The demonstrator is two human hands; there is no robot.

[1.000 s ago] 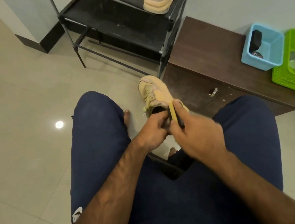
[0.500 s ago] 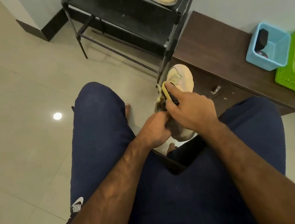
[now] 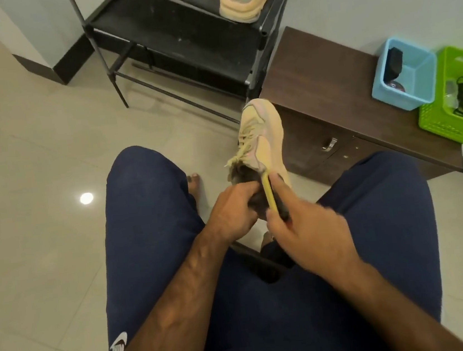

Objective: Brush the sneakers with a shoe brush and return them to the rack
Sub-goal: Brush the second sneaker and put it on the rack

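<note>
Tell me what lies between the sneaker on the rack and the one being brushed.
In the head view, the rack's bare black lower shelf and its corner post lie between them.

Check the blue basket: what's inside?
In the blue basket: a black object leaning on one wall, and a small round item low beside it. The near wall hides part of the bottom.

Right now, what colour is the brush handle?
Yellow. The brush in the right hand shows best in the head view.
</note>
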